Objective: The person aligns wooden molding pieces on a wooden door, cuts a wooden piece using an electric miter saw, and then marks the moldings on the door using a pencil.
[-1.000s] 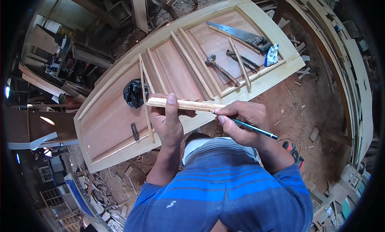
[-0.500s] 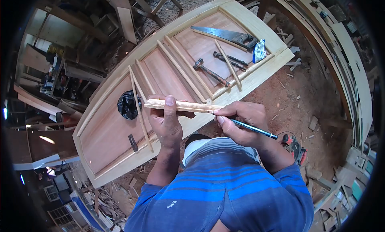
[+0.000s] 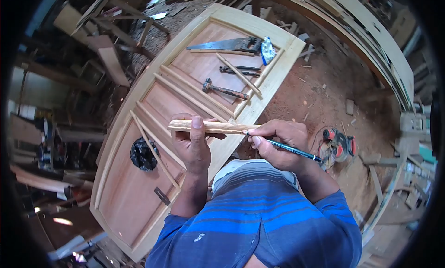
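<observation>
My left hand (image 3: pixel 192 140) grips a narrow wooden strip (image 3: pixel 213 127), thumb in front and fingers behind. The strip lies nearly level above a framed wooden panel (image 3: pixel 274 80). At its right end, my right hand (image 3: pixel 283 140) pinches a dark pencil (image 3: pixel 296 151), whose tip is at the strip's lower edge. The right fingers also touch that end. Below on the panel lie a hammer (image 3: pixel 227 90), pincers (image 3: pixel 238 70), a handsaw (image 3: pixel 218 44) and loose strips, one crossing the pincers (image 3: pixel 236 74).
On the panel are a blue-and-white packet (image 3: pixel 267 51), a black plastic bag (image 3: pixel 143 155) and a small dark flat tool (image 3: pixel 162 196). A red power tool (image 3: pixel 340 143) stands on the dirt floor at right. Long boards (image 3: pixel 380 41) line the upper right; wood scraps lie around.
The view has turned, so the panel and its tools appear shifted left and rotated. Both hands keep their hold on strip and pencil; the pencil tip stays near the strip's right end.
</observation>
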A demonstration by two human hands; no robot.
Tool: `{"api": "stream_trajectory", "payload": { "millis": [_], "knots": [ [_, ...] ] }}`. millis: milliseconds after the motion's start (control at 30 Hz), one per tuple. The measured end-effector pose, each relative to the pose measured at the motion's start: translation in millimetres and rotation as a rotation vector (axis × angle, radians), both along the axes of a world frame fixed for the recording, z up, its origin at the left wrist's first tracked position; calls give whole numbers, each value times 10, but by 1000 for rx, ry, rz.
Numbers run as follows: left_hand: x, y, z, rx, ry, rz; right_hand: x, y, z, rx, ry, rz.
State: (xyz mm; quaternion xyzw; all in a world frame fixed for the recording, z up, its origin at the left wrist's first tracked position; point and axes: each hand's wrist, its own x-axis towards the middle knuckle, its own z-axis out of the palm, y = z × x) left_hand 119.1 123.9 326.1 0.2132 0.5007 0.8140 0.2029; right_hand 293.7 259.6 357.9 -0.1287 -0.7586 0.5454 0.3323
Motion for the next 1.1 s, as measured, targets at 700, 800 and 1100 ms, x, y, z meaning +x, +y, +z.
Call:
{"api": "stream_trajectory", "payload": {
  "millis": [700, 800, 1100],
  "knots": [
    [359, 516, -147, 120, -144, -1002, 1081, -1014, 150, -45, -104, -784],
    [665, 615, -115, 114, -143, -1079, 1402, -1062, 146, -52, -58, -850],
    [1881, 872, 121, 103, -158, -1292, 2640, -1130, 126, -27, 75, -993]
  ]
}}
